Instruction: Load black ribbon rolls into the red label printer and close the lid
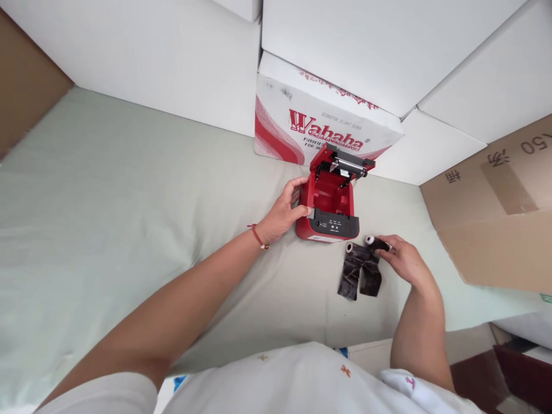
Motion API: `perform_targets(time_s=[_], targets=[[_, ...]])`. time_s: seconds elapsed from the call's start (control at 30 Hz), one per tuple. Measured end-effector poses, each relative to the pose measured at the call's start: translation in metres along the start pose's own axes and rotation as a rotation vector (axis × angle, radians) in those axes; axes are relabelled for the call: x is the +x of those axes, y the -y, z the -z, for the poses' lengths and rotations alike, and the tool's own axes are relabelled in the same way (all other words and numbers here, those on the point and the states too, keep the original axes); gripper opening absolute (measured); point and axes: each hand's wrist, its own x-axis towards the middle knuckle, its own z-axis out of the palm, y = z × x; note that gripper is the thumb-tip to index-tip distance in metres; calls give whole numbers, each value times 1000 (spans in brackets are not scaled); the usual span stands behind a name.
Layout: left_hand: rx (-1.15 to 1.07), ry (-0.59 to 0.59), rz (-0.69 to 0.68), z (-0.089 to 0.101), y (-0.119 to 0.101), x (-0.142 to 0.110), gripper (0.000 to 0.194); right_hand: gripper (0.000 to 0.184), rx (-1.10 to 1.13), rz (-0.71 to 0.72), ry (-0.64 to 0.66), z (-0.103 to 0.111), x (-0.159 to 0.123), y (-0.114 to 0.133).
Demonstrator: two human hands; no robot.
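Observation:
A small red and black label printer (330, 198) stands on the cloth with its lid (342, 161) raised, its red inner compartment exposed. My left hand (288, 210) grips the printer's left side, thumb on the front corner beside the dark button panel (335, 224). Just right of the printer's front, my right hand (401, 256) is closed around one roll (378, 244) of a black ribbon. The ribbon's other roll (350, 248) lies to its left, its hollow core end showing. Loose, wrinkled black film (360, 276) spreads down from both rolls.
Behind the printer sits a white and red Wahaha carton (319, 115), close to the raised lid. White boxes (172, 63) line the back. A brown cardboard box (495, 201) bounds the right side, and another brown box (30, 80) is at far left. Pale green cloth (129, 190) covers the surface.

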Motion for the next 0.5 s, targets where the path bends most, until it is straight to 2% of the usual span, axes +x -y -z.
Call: perform_targets(time_s=[0.13,0.2,0.27,0.33,0.43,0.5], targets=[[-10,6,6,-1,-1,0,81,45,74,47,-111,51,-22,8],[-18,0,9,-1,-1,0,82,47,153,140,-63,75,-30,25],[-19,-6,9,-1,-1,0,83,47,177,234,53,87,-28,49],[-16,-3,7,-1,-1,-1,82,52,134,301,103,89,-15,76],[-6,0,0,-1,-2,-1,79,55,59,373,34,76,13,115],[-4,0,-5,-2,-3,-2,79,47,-1,425,26,64,30,141]])
